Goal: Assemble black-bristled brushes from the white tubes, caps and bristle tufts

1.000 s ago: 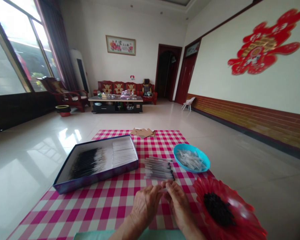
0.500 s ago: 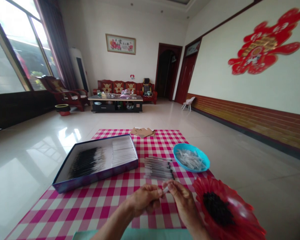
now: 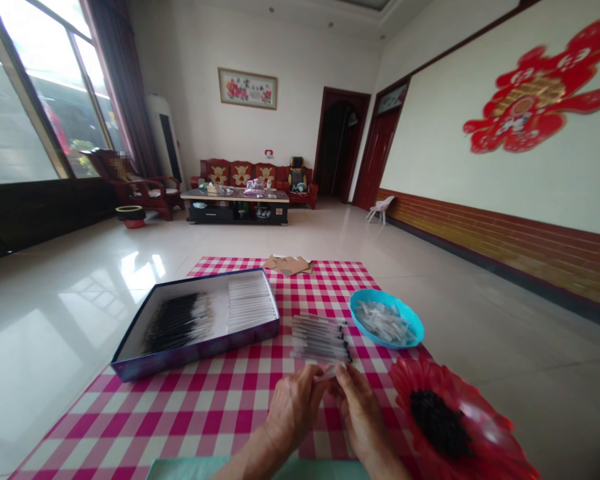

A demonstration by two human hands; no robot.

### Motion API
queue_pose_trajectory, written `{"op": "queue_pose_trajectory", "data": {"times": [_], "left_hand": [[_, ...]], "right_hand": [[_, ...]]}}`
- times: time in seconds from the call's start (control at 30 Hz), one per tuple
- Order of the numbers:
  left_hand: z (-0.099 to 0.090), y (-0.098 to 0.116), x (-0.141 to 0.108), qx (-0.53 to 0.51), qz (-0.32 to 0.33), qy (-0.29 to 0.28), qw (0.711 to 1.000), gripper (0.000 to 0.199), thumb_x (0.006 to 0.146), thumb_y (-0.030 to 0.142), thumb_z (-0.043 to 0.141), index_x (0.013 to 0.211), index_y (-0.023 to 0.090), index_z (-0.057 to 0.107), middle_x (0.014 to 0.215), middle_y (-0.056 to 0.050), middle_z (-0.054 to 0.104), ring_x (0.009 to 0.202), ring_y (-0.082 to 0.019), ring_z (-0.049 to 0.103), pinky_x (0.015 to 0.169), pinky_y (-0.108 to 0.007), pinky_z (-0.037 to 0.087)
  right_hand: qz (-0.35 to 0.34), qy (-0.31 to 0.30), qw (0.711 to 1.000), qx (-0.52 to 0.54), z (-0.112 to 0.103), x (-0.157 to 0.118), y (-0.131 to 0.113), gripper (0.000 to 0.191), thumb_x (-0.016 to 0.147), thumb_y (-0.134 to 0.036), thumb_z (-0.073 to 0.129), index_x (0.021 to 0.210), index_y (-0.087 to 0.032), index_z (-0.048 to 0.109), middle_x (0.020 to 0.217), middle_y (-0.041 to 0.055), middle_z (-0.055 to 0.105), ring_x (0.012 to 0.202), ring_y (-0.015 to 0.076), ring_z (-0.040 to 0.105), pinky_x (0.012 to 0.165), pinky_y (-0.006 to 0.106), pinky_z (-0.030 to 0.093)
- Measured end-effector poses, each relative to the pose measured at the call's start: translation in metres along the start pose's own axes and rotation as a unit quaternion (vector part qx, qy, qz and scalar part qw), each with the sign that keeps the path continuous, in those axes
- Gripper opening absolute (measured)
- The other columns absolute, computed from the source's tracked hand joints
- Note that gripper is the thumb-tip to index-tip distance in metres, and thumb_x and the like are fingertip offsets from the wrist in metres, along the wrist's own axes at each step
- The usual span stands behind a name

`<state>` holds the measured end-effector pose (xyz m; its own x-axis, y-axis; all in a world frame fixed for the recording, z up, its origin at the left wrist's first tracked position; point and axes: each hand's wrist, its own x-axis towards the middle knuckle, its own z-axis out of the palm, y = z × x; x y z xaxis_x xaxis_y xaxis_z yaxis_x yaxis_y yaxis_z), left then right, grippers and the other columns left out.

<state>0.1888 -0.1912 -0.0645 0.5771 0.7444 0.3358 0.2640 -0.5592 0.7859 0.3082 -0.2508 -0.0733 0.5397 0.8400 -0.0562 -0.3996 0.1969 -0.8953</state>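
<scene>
Above the checked cloth [image 3: 220, 413], one small clear plastic piece [image 3: 326, 373], long axis crosswise, just below the row of pen-like tubes [image 3: 321, 338], pinched between left hand [image 3: 295, 407] and right hand [image 3: 363, 417], one end each.

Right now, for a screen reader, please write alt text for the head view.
Two hands pinch a clear piece over a checked cloth, below a row of black-tipped tubes. Nearby are a blue bowl of clear pieces, a red dish of black bits, and an open box.

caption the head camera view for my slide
Left hand and right hand pinch a clear plastic piece over pink gingham cloth beside a blue bowl and red flower-shaped dish
</scene>
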Motion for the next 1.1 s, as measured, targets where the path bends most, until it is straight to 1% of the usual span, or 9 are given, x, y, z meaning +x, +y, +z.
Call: {"op": "queue_pose_trajectory", "data": {"times": [0.17, 0.3, 0.37, 0.6, 0.7, 0.8, 0.87, 0.97, 1.1], "left_hand": [[-0.004, -0.001, 0.004, -0.131, -0.05, -0.064, 0.988, 0.03, 0.087, 0.042, 0.045, 0.071, 0.018, 0.055, 0.057, 0.001, 0.052, 0.049, -0.01, 0.045, 0.05, -0.021, 0.031], [-0.012, -0.002, 0.014, -0.414, -0.251, -0.275, 0.831, 0.041, 0.072, 0.058, 0.059, 0.072, 0.017, 0.051, 0.047, 0.007, 0.042, 0.035, -0.005, 0.028, 0.037, -0.019, 0.02], [-0.014, -0.003, 0.016, -0.457, -0.278, -0.307, 0.787, 0.044, 0.067, 0.059, 0.064, 0.075, 0.017, 0.051, 0.047, 0.008, 0.043, 0.034, -0.004, 0.025, 0.036, -0.018, 0.018], [-0.001, -0.001, 0.006, -0.149, -0.051, -0.047, 0.986, 0.026, 0.085, 0.04, 0.05, 0.082, 0.017, 0.063, 0.062, -0.001, 0.06, 0.053, -0.011, 0.052, 0.052, -0.021, 0.036], [0.002, 0.006, -0.001, -0.057, -0.007, 0.001, 0.998, 0.024, 0.089, 0.034, 0.045, 0.095, 0.021, 0.065, 0.074, -0.004, 0.065, 0.062, -0.014, 0.057, 0.055, -0.023, 0.036], [-0.002, 0.013, 0.001, -0.161, -0.026, -0.041, 0.986, 0.028, 0.088, 0.041, 0.046, 0.096, 0.021, 0.065, 0.068, -0.003, 0.061, 0.055, -0.012, 0.052, 0.05, -0.022, 0.033], [-0.008, 0.014, 0.006, -0.316, -0.097, -0.139, 0.934, 0.034, 0.085, 0.048, 0.05, 0.085, 0.018, 0.064, 0.054, 0.002, 0.051, 0.042, -0.008, 0.041, 0.043, -0.02, 0.028], [-0.015, 0.007, 0.013, -0.501, -0.21, -0.295, 0.786, 0.037, 0.076, 0.051, 0.061, 0.075, 0.015, 0.06, 0.044, 0.006, 0.04, 0.034, -0.004, 0.028, 0.036, -0.018, 0.018], [-0.017, -0.004, 0.01, -0.602, -0.259, -0.377, 0.655, 0.033, 0.067, 0.043, 0.073, 0.078, 0.014, 0.06, 0.047, 0.008, 0.039, 0.036, -0.001, 0.022, 0.038, -0.014, 0.015]], "right_hand": [[-0.036, -0.015, 0.998, -0.039, -0.001, -0.002, -0.009, 0.021, 0.076, -0.04, 0.068, 0.084, -0.021, 0.069, 0.087, 0.0018, 0.07, 0.083, 0.0186, 0.063, 0.078, 0.03, 0.049], [-0.057, -0.066, 0.994, -0.072, 0.0, -0.007, -0.021, 0.024, 0.078, -0.042, 0.064, 0.082, -0.019, 0.069, 0.082, 0.0033, 0.068, 0.08, 0.0195, 0.062, 0.076, 0.03, 0.049], [-0.05, -0.083, 0.994, -0.056, 0.0, -0.008, -0.023, 0.022, 0.077, -0.042, 0.066, 0.083, -0.02, 0.069, 0.083, 0.0032, 0.069, 0.08, 0.0195, 0.062, 0.077, 0.031, 0.049], [0.026, -0.027, 0.998, 0.051, 0.001, -0.002, -0.004, 0.04, 0.077, -0.049, 0.064, 0.109, -0.025, 0.063, 0.106, 0.0068, 0.069, 0.095, 0.0243, 0.064, 0.082, 0.039, 0.05], [-0.007, -0.003, 1.0, 0.007, 0.004, -0.005, -0.004, 0.031, 0.074, -0.044, 0.069, 0.095, -0.021, 0.069, 0.1, 0.0061, 0.07, 0.094, 0.0243, 0.064, 0.081, 0.036, 0.05], [-0.041, 0.021, 0.997, -0.056, 0.008, -0.01, -0.016, 0.03, 0.072, -0.046, 0.068, 0.089, -0.021, 0.071, 0.096, 0.0066, 0.071, 0.091, 0.0248, 0.065, 0.077, 0.033, 0.052], [-0.063, 0.026, 0.993, -0.096, 0.009, -0.014, -0.026, 0.033, 0.072, -0.049, 0.068, 0.089, -0.021, 0.071, 0.095, 0.0077, 0.071, 0.09, 0.0254, 0.064, 0.076, 0.033, 0.052], [-0.083, 0.013, 0.988, -0.132, 0.01, -0.021, -0.038, 0.036, 0.071, -0.05, 0.068, 0.093, -0.021, 0.07, 0.094, 0.0085, 0.071, 0.088, 0.0259, 0.064, 0.074, 0.033, 0.051], [-0.098, -0.071, 0.979, -0.163, 0.006, -0.03, -0.054, 0.03, 0.076, -0.044, 0.067, 0.096, -0.022, 0.069, 0.091, 0.0073, 0.071, 0.084, 0.0241, 0.065, 0.074, 0.033, 0.051]]}}
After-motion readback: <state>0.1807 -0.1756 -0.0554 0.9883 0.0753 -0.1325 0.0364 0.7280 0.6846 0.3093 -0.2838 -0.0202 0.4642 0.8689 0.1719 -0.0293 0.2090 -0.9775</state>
